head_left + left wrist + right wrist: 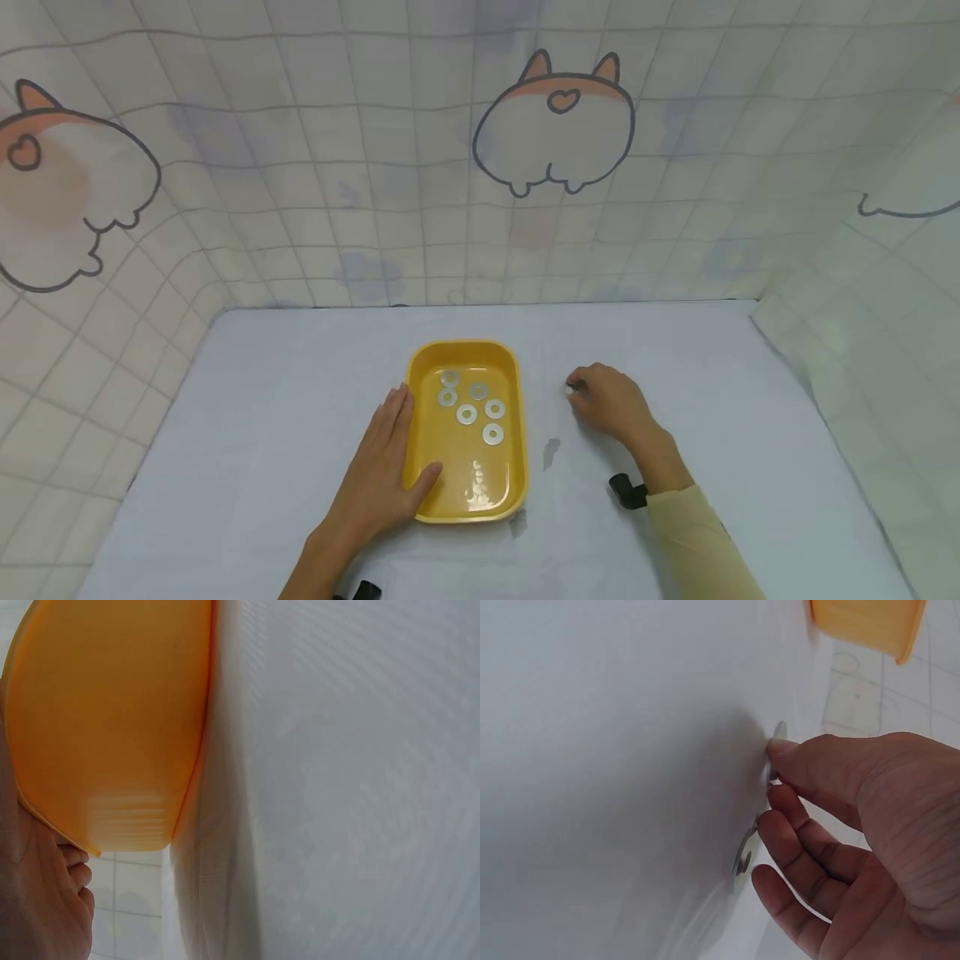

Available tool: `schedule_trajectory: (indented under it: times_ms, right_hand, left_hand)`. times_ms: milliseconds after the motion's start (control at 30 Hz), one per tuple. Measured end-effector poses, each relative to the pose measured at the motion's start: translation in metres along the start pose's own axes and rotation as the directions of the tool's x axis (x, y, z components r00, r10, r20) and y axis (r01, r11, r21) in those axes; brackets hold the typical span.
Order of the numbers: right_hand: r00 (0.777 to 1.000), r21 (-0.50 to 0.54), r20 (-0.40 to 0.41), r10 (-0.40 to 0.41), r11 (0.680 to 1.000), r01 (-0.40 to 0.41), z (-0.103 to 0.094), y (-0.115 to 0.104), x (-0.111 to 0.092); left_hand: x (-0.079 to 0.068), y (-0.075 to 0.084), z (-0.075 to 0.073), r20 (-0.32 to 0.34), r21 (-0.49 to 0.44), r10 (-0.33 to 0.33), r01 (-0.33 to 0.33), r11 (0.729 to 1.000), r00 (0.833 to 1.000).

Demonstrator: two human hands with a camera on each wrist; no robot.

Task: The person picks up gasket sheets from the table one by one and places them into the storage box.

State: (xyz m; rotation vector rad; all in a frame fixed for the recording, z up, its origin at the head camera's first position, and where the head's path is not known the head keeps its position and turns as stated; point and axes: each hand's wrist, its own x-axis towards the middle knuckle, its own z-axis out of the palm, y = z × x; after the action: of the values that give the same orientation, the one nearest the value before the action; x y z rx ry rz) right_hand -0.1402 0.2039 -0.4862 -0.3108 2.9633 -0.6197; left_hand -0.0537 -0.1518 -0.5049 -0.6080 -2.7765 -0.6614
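Observation:
A yellow tray (467, 510) holds several flat metal washers, one of them a washer (492, 434) nearest its middle. My left hand (378, 483) rests along the tray's left side, fingers straight, with the thumb over the rim. The left wrist view shows the tray's outer wall (112, 712) beside that hand (45, 892). To the right of the tray, my right hand (611, 402) pinches a washer (781, 730) between thumb and fingers at the cloth. A second washer (744, 859) lies under the other fingertips of the right hand (855, 825).
White cloth (285, 400) covers the table. Grey patches (551, 452) mark it right of the tray. A checked curtain (420, 208) with cartoon animals hangs behind and at both sides. Each wrist wears a black camera mount (628, 492).

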Motion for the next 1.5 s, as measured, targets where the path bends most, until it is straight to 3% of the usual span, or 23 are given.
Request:
schedule_trajectory:
  times_ms: [800,1167,1500]
  right_hand:
    - [1.0,-0.134,0.011,0.018,0.991,-0.017,0.0,-0.006,0.007]
    - [0.991,-0.318,-0.089,-0.099,0.946,0.066,0.006,-0.018,0.008]
    - [0.997,-0.362,-0.025,-0.076,0.93,0.062,0.002,-0.021,0.011]
  left_hand:
    - [0.001,0.002,-0.002,-0.017,0.013,-0.004,0.005,1.0,1.0]
    - [0.001,0.001,-0.003,-0.009,0.015,-0.011,0.011,1.0,1.0]
    - [0.002,0.003,-0.002,0.003,-0.006,-0.019,0.019,1.0,1.0]
